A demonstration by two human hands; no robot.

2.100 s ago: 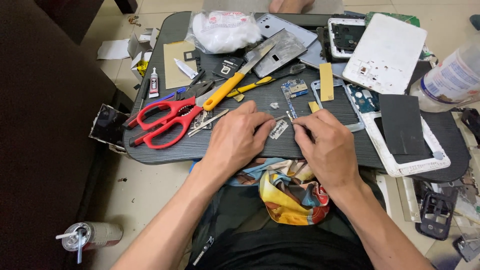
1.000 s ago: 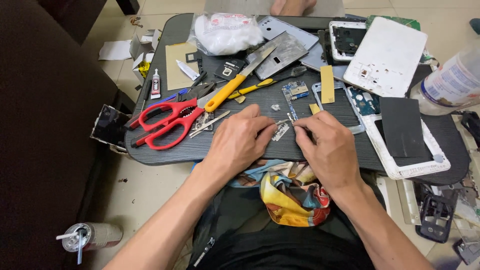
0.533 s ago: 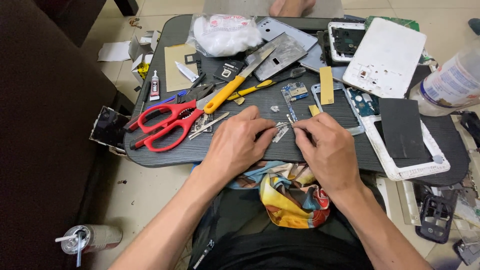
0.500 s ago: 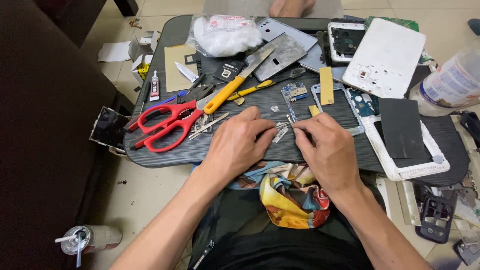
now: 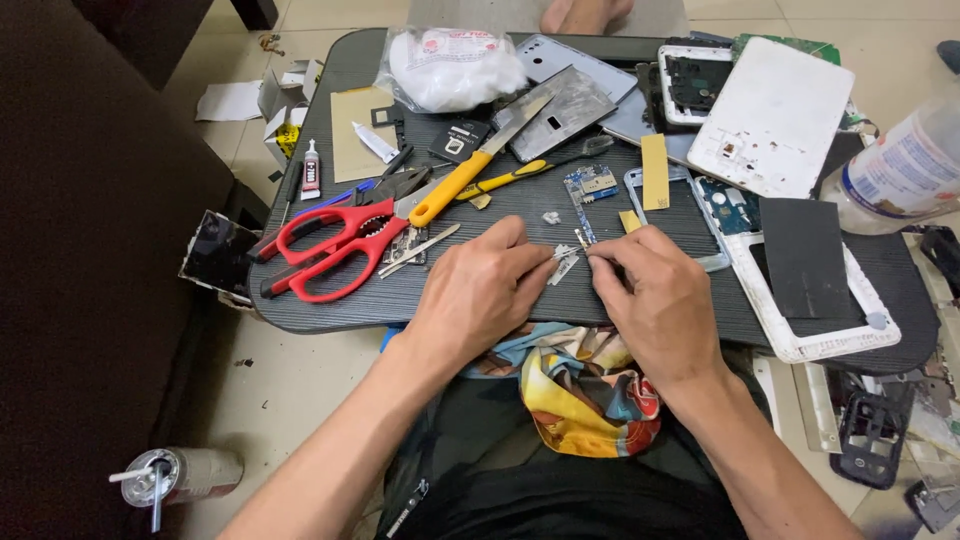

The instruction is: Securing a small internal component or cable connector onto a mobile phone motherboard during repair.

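Looking down on dark low table (image 5: pixel 330 310), cluttered w/ phone parts & tools. Far right: white tablet back cover (image 5: pixel 775 115); nearer, white frame (image 5: pixel 815 335) w/ black sheet (image 5: pixel 805 255) lying on it. Far centre: plastic bag of white cotton (image 5: pixel 445 68), grey metal plate (image 5: pixel 560 105) just right of it. Left side: red-handled scissors (image 5: pixel 335 250), blades pointing right; yellow-handled blade (image 5: pixel 455 185) lies diagonally, its handle end touching the scissor blades. Small blue circuit board (image 5: pixel 590 185) mid-table, yellow strip (image 5: pixel 655 170) to its right. Glue tube (image 5: pixel 311 168) at far-left edge. Spray can (image 5: pixel 180 475) on floor, near left.

Hands close together at near-centre edge of table. Left hand (image 5: pixel 475 300) pinches small silver metal part (image 5: pixel 563 262) at fingertips; right hand (image 5: pixel 660 300) meets it from right w/ thumb & forefinger closed at same spot. Whether right hand grips the same part or a thin tool — can't tell, too small. Part sits just above tabletop, just near of circuit board. Colourful cloth (image 5: pixel 580 385) on lap below both wrists.
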